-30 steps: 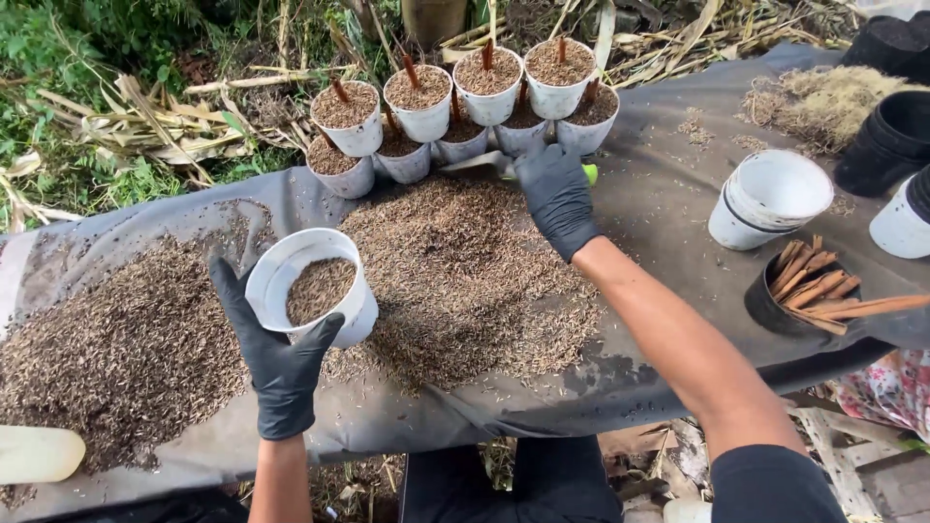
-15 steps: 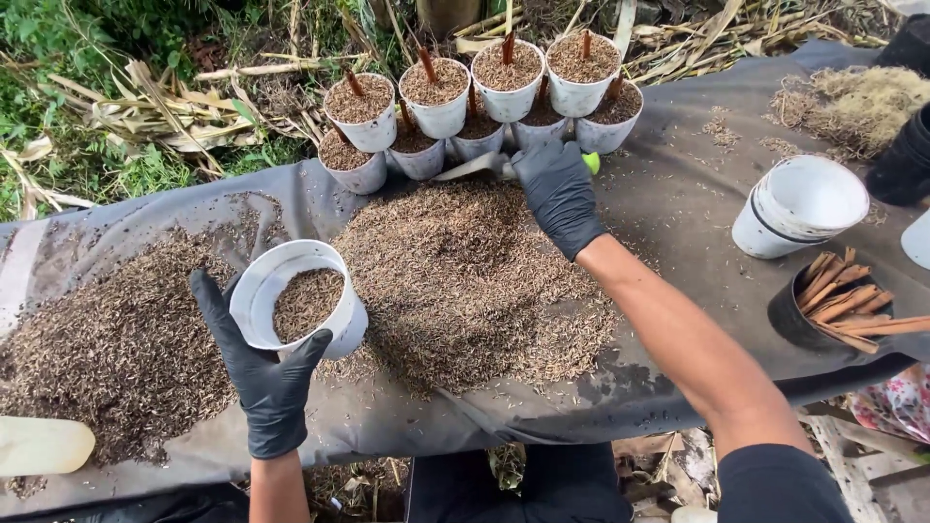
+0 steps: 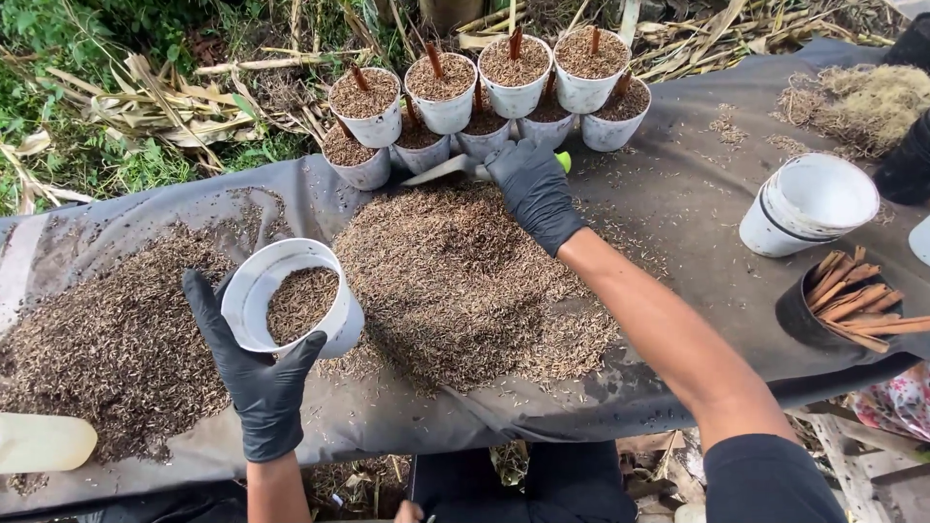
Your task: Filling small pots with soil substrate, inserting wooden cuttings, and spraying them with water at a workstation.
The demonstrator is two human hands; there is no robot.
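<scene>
My left hand [image 3: 254,380], in a black glove, grips a white plastic pot [image 3: 260,291] from below; the pot is tilted toward me and partly filled with brown husk mix. My right hand [image 3: 534,186], also gloved in black, is closed on a small trowel [image 3: 441,171] with a green handle end, at the far edge of a large heap of husk mix [image 3: 455,281] on the dark sheet [image 3: 697,194]. Just beyond the trowel stand several white pots [image 3: 446,92] filled with mix, some with brown sticks upright in them.
A second darker heap of mix [image 3: 107,339] lies left. Stacked empty white pots [image 3: 804,205] and a black pot of brown sticks [image 3: 843,305] sit right. A pile of dry fibre [image 3: 862,97] is far right. A pale bottle [image 3: 44,441] lies bottom left. Grass and dry stalks lie beyond.
My left hand has shifted slightly with the pot, tilting it more toward me. My right hand stays on the trowel at the heap's far edge.
</scene>
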